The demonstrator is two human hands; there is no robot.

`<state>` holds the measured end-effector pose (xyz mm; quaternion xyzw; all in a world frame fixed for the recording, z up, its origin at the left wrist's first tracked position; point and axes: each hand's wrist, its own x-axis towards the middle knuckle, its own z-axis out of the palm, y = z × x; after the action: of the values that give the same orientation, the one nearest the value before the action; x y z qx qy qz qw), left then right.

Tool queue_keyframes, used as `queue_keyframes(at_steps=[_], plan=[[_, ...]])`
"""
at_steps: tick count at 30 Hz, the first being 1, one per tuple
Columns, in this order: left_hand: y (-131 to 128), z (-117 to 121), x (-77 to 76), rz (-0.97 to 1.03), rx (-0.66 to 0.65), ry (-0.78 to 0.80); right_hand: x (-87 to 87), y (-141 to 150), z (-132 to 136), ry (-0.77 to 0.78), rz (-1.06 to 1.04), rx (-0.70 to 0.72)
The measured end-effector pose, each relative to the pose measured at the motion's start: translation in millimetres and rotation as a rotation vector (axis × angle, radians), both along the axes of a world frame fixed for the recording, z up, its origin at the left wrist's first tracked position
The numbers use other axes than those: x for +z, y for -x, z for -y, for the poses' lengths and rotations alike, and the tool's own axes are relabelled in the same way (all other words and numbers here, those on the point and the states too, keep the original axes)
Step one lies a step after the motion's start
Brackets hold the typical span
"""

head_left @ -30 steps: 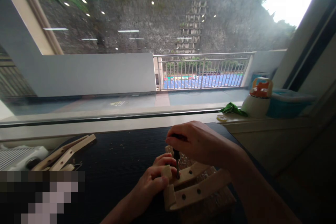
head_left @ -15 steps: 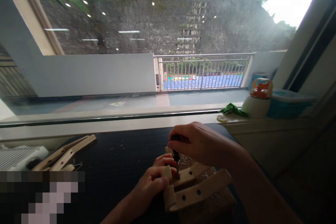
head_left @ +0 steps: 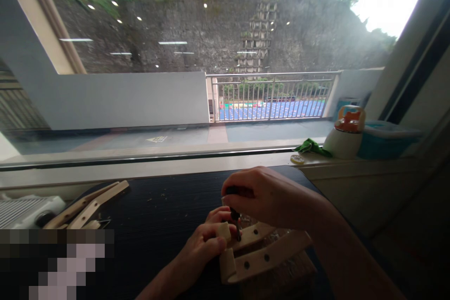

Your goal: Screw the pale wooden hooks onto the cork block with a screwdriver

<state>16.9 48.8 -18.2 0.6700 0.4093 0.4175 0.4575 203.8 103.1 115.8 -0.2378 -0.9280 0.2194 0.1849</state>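
My right hand (head_left: 251, 194) is wrapped round the dark handle of a screwdriver (head_left: 235, 215). The shaft points down, its tip at a hole near the left end of a pale wooden piece (head_left: 248, 236) with dark holes. My left hand (head_left: 207, 239) grips that piece's left end, thumb and fingers round a raised wooden block. A second wooden bar (head_left: 267, 257), with two dark holes, runs alongside, nearer to me. Both wooden parts rest over a clear plastic-wrapped bundle (head_left: 295, 272), partly hidden beneath them. Whether a screw sits under the tip cannot be made out.
More wooden bars (head_left: 91, 206) lie at the table's left, beside a white ribbed appliance (head_left: 30, 211). On the window sill stand a green cloth (head_left: 312, 147), a white and orange container (head_left: 344, 136) and a teal box (head_left: 386, 138). Small shavings dot the dark table (head_left: 151, 215).
My right hand has shifted slightly left and turned, and the screwdriver handle now leans more to the left. My left hand and the wooden parts stay almost where they were.
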Motion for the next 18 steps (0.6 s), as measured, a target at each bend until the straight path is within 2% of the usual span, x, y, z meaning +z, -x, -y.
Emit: queue_keyframes(at_steps=[3,11,18], plan=[[-0.1,-0.8,-1.1,0.021,-0.01,-0.01,-1.6,0.0,-2.5,0.016,0.005,-0.026],[1.6,-2.5,-5.5,0.022,-0.017,-0.004,-3.8,1.5,-4.5,-0.093,-0.022,-0.132],[1.8,-2.2,-6.9,0.026,-0.009,-0.013,2.6,-1.8,-0.1,-0.09,-0.041,-0.09]])
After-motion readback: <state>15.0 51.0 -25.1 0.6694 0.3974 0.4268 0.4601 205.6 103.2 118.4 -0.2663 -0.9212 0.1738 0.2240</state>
